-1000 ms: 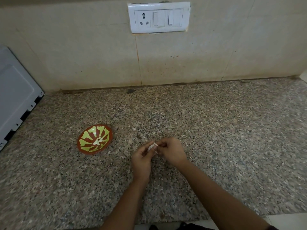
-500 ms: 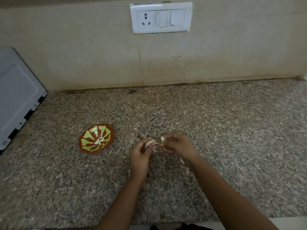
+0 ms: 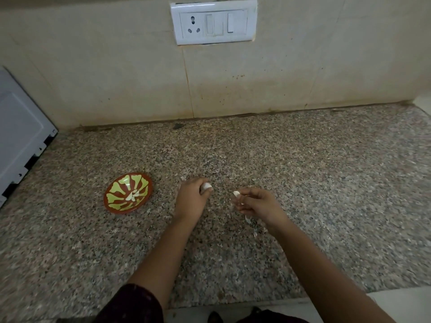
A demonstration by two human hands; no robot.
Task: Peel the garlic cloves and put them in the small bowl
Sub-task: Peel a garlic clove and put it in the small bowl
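My left hand [image 3: 191, 198] holds a white garlic piece [image 3: 206, 186] between its fingertips, just above the granite counter. A short way to its right, my right hand [image 3: 256, 202] pinches a small white bit of garlic or skin [image 3: 236, 194]; I cannot tell which. The small bowl [image 3: 111, 203], red-brown with a yellow-green pattern, sits on the counter to the left of my left hand. A few pale peeled cloves [image 3: 133, 195] lie in its middle.
Thin scraps of garlic skin [image 3: 248, 219] lie on the counter under my right wrist. A grey appliance panel [image 3: 21, 138] leans at the far left. A white switch and socket plate [image 3: 214, 21] is on the wall behind. The counter's front edge [image 3: 233, 303] runs near my body.
My hands were together over one garlic piece; they have now pulled apart, the left keeping the larger white piece and the right moving right with a small bit.
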